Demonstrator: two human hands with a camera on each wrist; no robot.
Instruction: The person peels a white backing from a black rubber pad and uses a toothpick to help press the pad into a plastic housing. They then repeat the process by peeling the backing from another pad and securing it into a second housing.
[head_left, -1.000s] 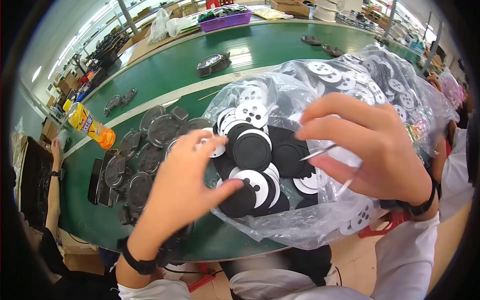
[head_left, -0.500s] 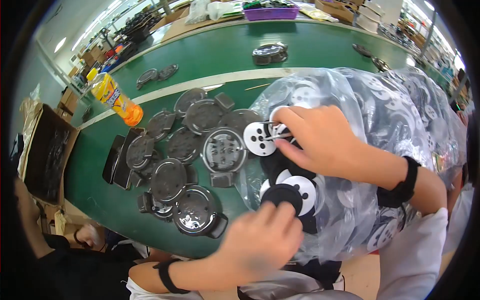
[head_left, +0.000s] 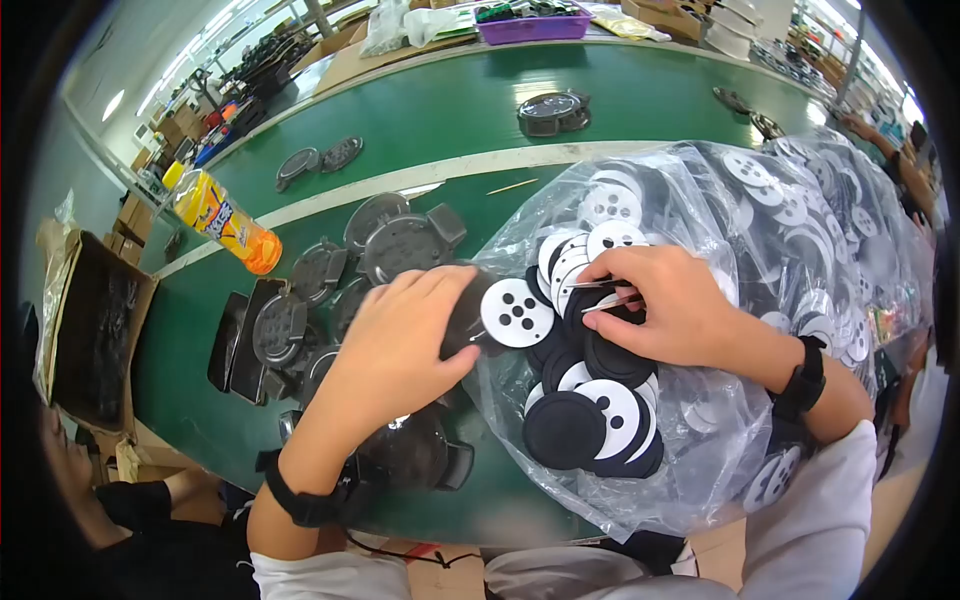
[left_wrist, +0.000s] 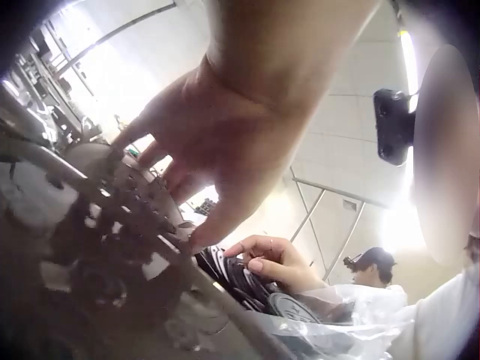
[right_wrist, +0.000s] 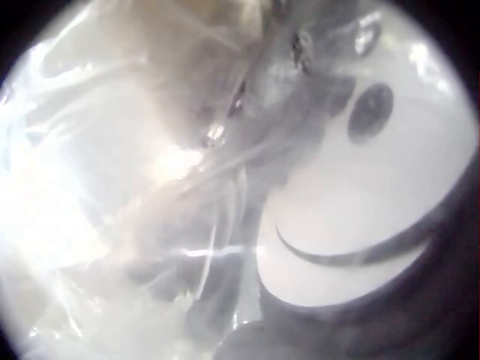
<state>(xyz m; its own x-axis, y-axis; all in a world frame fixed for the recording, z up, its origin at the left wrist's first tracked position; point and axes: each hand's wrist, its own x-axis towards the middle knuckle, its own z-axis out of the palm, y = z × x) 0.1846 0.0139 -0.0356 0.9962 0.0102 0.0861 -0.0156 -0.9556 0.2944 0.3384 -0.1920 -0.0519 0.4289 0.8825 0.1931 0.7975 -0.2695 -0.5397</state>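
A: Nearest first?
B: Left hand (head_left: pixel 400 345), fingers spread and thumb held wide, over a dark round case (head_left: pixel 466 315). Gripping or only touching? Can't tell.
A: And right hand (head_left: pixel 680 305)?
B: Pinching silver tweezers (head_left: pixel 597 286) between thumb and forefinger, low over a heap of white and black discs (head_left: pixel 620 358). Anything caught in the tips? Can't tell either.
A: Where to find the single white disc (head_left: pixel 517 313)?
B: Just right of the left thumb, apart from the tweezers, beside or partly over the case; contact unclear.
A: Step in hand, probably: picking discs singly and matching holes to the case. How to do it well?
B: Slip one tweezer tip under one rim, pinch lightly, peel away level. Check for a second disc clinging beneath. Steady the case by its rim, turn the disc until holes line up, then press flat. Avoid snagging the clear bag (head_left: pixel 690 470).
A: Anything gained from the wrists?
B: From the right, a white face with a dark oval hole (right_wrist: pixel 370 112) behind hazy film; no fingers to make out. From the left, an edge-on stack (left_wrist: pixel 240 285) beneath the right hand, flattened from above.
A: Farther off?
B: From the head, a bottle (head_left: pixel 220 220), then a lone case (head_left: pixel 553 113) and a purple crate (head_left: pixel 535 28) across the desk (head_left: pixel 410 120). From the left wrist, a person in a dark cap (left_wrist: pixel 373 264).
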